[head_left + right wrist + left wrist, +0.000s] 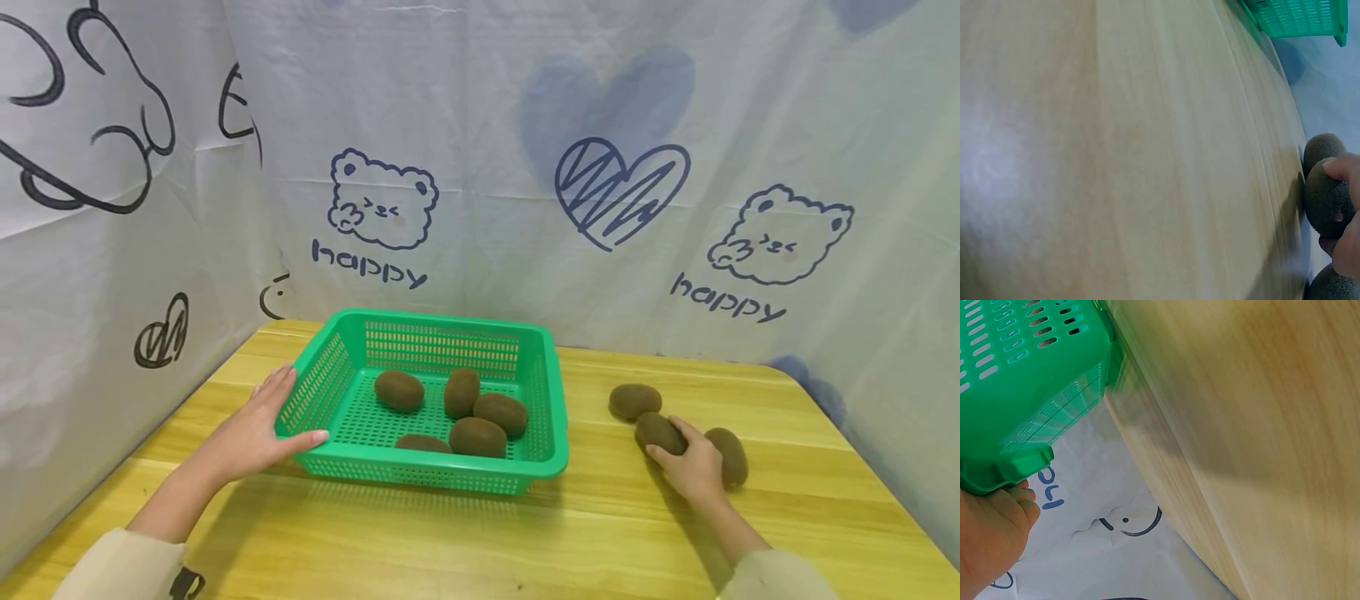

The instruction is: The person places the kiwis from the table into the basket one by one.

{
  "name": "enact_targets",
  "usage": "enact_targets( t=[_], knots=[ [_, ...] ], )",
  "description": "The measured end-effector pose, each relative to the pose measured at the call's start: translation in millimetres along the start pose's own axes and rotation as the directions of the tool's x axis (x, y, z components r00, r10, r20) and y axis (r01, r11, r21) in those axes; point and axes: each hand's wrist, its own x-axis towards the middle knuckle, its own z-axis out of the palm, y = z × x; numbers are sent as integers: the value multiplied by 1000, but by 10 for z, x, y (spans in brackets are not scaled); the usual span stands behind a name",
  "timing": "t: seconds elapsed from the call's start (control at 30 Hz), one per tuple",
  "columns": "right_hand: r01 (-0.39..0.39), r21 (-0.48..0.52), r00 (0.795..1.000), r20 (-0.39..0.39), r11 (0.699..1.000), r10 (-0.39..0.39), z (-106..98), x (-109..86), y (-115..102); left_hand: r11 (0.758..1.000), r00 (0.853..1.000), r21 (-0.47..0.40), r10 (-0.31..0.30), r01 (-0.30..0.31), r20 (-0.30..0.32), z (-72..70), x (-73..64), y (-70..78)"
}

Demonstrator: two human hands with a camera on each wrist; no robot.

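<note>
My left hand (251,429) grips the left end of a green plastic basket (427,463), thumb over the front corner and fingers along the outer left side. In the left wrist view the fingers (1022,503) curl at the basket's rim. Several brown kiwis (477,437) lie inside, the nearest partly hidden by the front wall. On the table to the right, my right hand (693,467) holds a kiwi (657,433) between thumb and fingers. A second kiwi (635,402) sits just behind it, and a third kiwi (731,458) lies to the right of the hand.
The wooden table (540,542) carries the basket and the loose kiwis. A white cloth (487,167) printed with bears and hearts hangs behind the table, and more cloth hangs along the left side.
</note>
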Motion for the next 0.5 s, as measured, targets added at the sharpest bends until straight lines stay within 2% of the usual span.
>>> enact_targets(
  t=[0.3,0.5],
  knots=[
    [-10,10,999,-51,1000,11,-56,-21,-63,1000,1000,-4,2,-2,0,2,-2,2],
    [26,28,998,-52,999,-25,-107,-40,-166,1000,1000,3,-2,2,4,-2,0,2]
  ],
)
